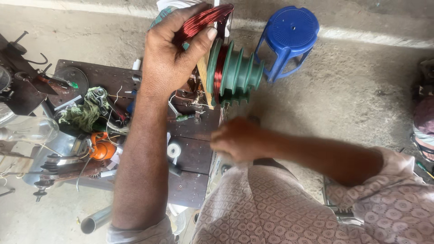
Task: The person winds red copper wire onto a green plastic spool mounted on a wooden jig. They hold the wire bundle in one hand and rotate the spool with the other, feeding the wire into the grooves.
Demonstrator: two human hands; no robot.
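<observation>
Nearest, the right hand (235, 139) is blurred beside the desk (190, 153), so I cannot tell whether it is wide or closed. Farther out, the left hand (174, 52) pinches a loop of red copper wire (201, 20), just beside the green stepped spool (237, 72) with more wire wound on. Keeping the loop taut and level probably lays turns neatly. Beyond stands a blue stool (289, 31).

A dark wooden counter (190, 149) stands on the concrete floor (352, 90). On the counter lie a tangle of green thread (86, 110), an orange tool (101, 147), what looks like a white tape roll (174, 150), and loose wires (115, 126). A blue plastic stool (289, 34) stands on the floor.
</observation>
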